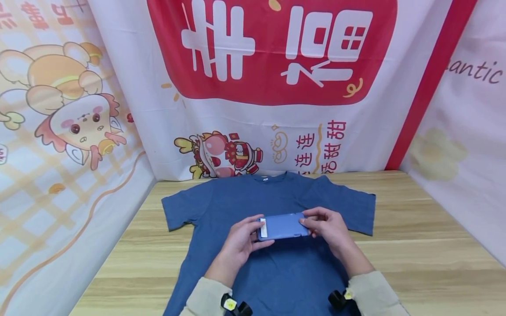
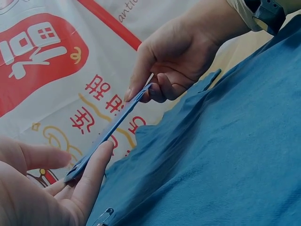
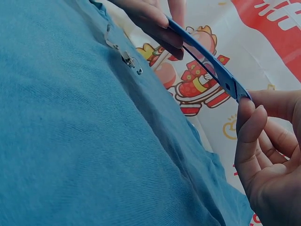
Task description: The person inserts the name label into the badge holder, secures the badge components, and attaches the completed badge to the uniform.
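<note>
Over a blue T-shirt [image 1: 253, 197], both hands hold a thin, flat blue plastic case [image 1: 282, 227] with a white label at its left end. The left hand [image 1: 241, 239] grips the labelled end, with fingers on both sides of it. At the other end, the right hand [image 1: 328, 226] pinches the case between thumb and fingers. Seen edge-on in the right wrist view, the case [image 3: 211, 61] shows a narrow gap along one side and small slots near the right fingertips. Below it, the shirt lies spread out with its collar away from the person.
A safety pin [image 2: 107, 214] shows on the shirt in the left wrist view, and small metal pins [image 3: 126, 57] in the right wrist view. The wooden table [image 1: 419, 245] is bounded by printed cloth at the back [image 1: 269, 118] and both sides.
</note>
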Motion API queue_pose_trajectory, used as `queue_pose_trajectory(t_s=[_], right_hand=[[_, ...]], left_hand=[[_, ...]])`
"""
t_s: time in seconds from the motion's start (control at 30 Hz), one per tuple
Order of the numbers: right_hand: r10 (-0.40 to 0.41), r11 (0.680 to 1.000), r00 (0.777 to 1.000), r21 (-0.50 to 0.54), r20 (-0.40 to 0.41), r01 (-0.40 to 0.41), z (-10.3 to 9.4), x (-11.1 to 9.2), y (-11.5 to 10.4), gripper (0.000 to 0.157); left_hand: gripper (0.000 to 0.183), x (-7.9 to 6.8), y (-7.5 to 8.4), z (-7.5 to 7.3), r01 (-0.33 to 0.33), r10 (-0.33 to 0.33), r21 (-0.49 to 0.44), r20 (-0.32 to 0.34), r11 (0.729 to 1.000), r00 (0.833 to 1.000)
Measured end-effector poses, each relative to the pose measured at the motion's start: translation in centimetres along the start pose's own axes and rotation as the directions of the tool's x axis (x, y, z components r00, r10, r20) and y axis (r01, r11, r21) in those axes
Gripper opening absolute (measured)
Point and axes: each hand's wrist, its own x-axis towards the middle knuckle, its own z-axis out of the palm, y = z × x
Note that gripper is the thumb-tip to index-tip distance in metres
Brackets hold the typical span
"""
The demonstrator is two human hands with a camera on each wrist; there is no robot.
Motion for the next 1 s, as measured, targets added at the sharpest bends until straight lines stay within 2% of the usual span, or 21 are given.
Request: queue_pose_trajectory(t_s=[0.23,0.63,1.0], right_hand=[[0.01,1.0,1.0,0.014,-0.002,-0.01,-0.08,0.15,-0.04,0.04],[0.0,1.0,1.0,0.025,0.006,0.0,-0.2,0.03,-0.03,0.036],[-0.032,0.999,0.999,0.011,0.002,0.032,0.11,-0.01,-0.02,0.036]], left_hand=[[0.05,0.19,0.14,0.04,-0.006,0.006,0.011,0.0,1.0,1.0],[0.047,-0.18,-0.22,0.18,-0.064,0.063,0.036,0.031,0.997,0.998],[0.049,-0.16,-0.24,0.19,-0.057,0.056,0.016,0.051,0.998,0.997]])
